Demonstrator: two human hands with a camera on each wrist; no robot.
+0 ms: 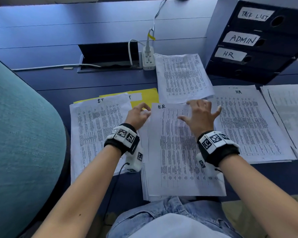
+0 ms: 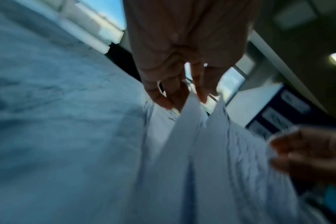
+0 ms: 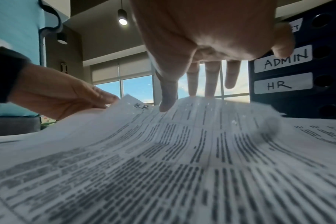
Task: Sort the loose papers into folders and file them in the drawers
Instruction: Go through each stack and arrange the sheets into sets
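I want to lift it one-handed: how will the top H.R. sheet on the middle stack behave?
Probably floppy: the H.R. sheet already bows upward where the left hand lifts its corner. It looks like one light, thin sheet, so it may droop from a single grip. It might also slide off the stack below; the right hand lies spread over its top edge.

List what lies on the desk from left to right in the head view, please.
IT pile → left hand → H.R. sheet → right hand → HR pile → far-right pile.
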